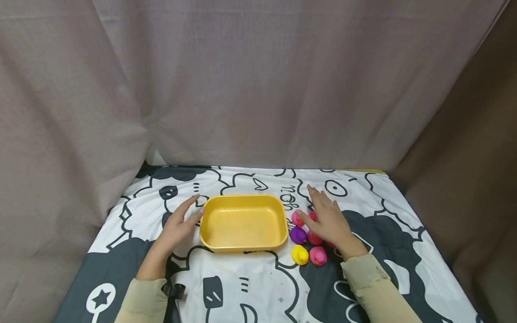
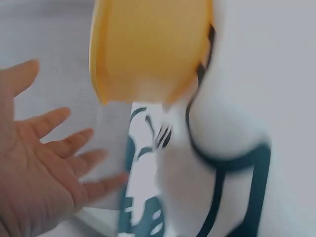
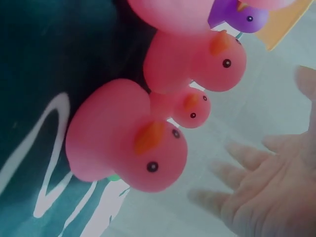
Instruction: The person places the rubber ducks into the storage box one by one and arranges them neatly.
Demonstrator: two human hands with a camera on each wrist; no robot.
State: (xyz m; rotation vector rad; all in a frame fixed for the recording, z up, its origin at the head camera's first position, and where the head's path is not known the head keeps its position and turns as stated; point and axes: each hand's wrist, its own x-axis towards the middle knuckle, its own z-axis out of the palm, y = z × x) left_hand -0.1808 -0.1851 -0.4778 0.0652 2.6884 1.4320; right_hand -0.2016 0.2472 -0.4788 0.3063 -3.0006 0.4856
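A yellow plastic tray (image 1: 244, 248) with rounded corners lies in the middle of the cloth. My left hand (image 1: 177, 229) is at its left side, fingers spread and holding nothing; the left wrist view shows that palm (image 2: 39, 182) bare. Right of the tray sits a cluster of rubber ducks: a purple duck (image 1: 298, 235), a yellow duck (image 1: 300, 255), a pink duck (image 1: 318, 256) and several more pink or red ones. Over the far part of the cluster my right hand (image 1: 329, 222) extends with straight, parted fingers, partly hiding some ducks. Close up in the right wrist view is a red-pink duck (image 3: 123, 138) with an orange beak.
A white and dark grey cartoon-print cloth (image 1: 250, 287) covers the table. Behind it hangs a grey-beige curtain (image 1: 258, 89), and a darker brown curtain (image 1: 464, 202) hangs at the right. Both forearms wear light khaki sleeves (image 1: 141, 300).
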